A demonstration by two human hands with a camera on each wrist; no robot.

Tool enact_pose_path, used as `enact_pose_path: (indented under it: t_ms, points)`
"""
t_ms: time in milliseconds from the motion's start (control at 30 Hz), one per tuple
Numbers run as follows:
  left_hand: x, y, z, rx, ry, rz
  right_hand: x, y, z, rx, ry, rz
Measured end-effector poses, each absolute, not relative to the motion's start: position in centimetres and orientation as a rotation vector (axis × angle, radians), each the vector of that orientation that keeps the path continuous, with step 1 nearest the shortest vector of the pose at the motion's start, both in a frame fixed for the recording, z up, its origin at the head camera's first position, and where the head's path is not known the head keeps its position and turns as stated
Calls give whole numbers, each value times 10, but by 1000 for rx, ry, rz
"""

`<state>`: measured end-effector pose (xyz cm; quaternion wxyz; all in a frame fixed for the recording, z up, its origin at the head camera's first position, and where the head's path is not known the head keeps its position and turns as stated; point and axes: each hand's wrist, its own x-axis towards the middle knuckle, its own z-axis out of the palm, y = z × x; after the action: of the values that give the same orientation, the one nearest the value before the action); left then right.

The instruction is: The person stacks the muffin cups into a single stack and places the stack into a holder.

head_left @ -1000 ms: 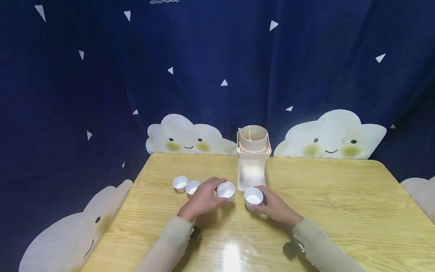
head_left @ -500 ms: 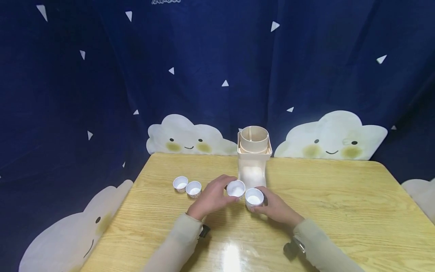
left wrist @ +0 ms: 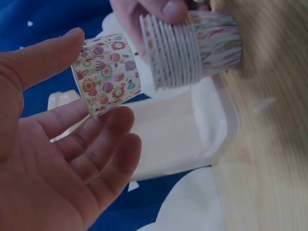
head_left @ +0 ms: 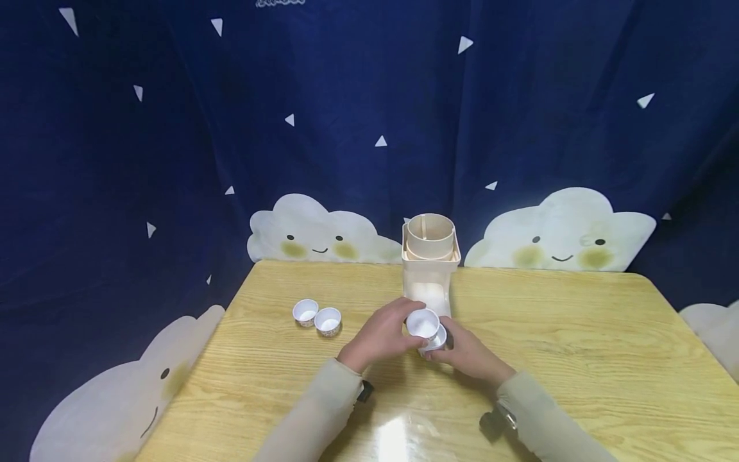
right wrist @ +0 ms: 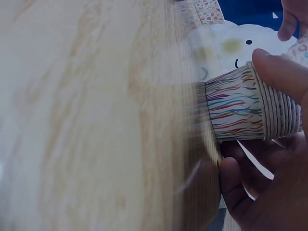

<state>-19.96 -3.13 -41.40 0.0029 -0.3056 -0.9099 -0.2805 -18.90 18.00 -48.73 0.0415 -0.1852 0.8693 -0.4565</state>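
Observation:
My left hand (head_left: pixel 381 337) holds a small paper cup (left wrist: pixel 108 74) by its rim, between thumb and fingers. Flowers and colourful motifs cover its outside; the inside is white. In the head view this cup overlaps a stack of nested paper cups (right wrist: pixel 236 108), whose lowest cup has wavy coloured lines. The left wrist view shows a small gap between the held cup's base and the stack's top rim. My right hand (head_left: pixel 473 353) grips that stack around its rims, with the stack standing upright on the table.
Directly behind the hands stands a beige plastic holder (head_left: pixel 430 273) with a round tube on top. Two paper cups, one (head_left: pixel 306 312) beside another (head_left: pixel 328 321), sit on the wooden table (head_left: pixel 548 346) at left. A blue cloud-print curtain (head_left: pixel 346 160) hangs behind.
My left hand has moved right with its cup, from beside the stack to over it. The right hand and stack stay in place.

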Motion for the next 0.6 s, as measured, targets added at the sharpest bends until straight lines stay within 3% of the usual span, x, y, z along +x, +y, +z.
enact_pose_path:
  t_ms: [600]
  points:
    - [-201,-17,-420,-1028,-2861,-807,-193,181,-492,-570,2619,-1451]
